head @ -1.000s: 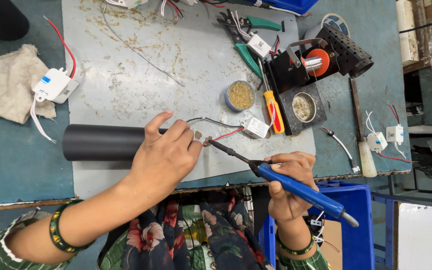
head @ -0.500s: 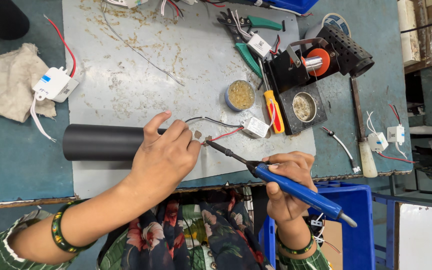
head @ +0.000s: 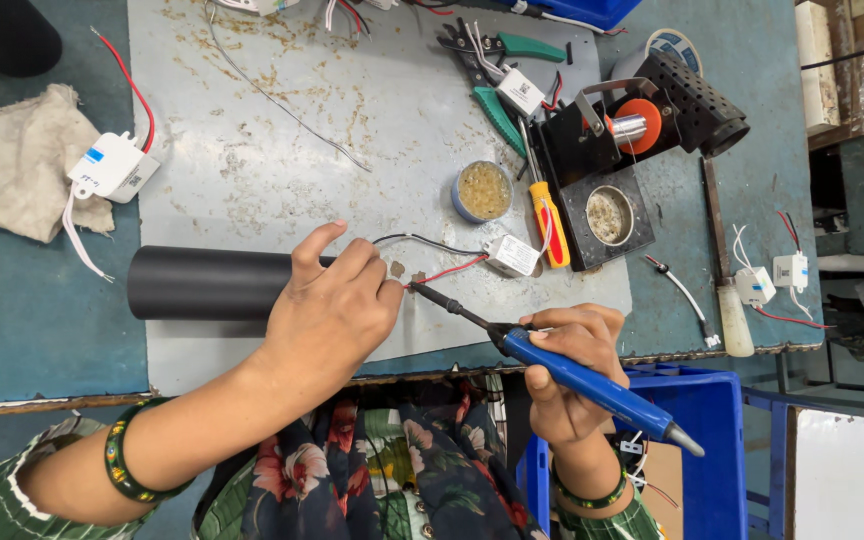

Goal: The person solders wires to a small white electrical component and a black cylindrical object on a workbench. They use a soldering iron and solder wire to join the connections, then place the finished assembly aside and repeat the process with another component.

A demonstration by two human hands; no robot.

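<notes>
Black cylindrical lamp housing (head: pixel 207 283), long axis left-right across the desk (head: pixel 42 330) at frame centre-left, its right end gripped by the left hand (head: pixel 337 305) pinching a wire; right hand (head: pixel 567 375), lower right, closed around blue soldering iron (head: pixel 592 385), tip pointing up-left at that end.

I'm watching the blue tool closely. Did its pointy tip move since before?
Yes. The soldering iron tip slid left, away from the small white box, closer to the left hand.
</notes>
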